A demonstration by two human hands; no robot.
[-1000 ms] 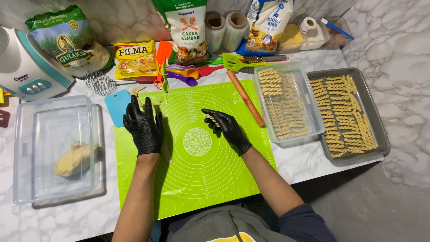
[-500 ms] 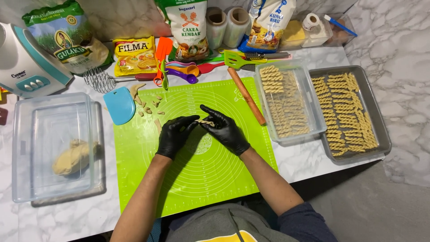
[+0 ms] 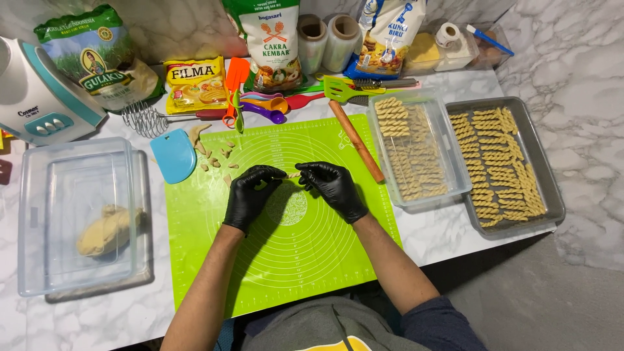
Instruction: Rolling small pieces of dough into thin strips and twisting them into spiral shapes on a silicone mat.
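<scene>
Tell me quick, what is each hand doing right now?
Left hand: closed, pinching one end of a small dough strip.
Right hand: closed, pinching the strip's other end.

Left hand [image 3: 250, 195] and right hand [image 3: 333, 187], both black-gloved, palms down, fingertips nearly meeting at centre. Fingers curled in a pinch. Forearms bare, angled inward from below.

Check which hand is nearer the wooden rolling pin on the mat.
Right. The right hand sits just left of the wooden rolling pin, a short gap apart. The left hand is farther left, beyond the twisted dough piece that both hands pinch.
</scene>
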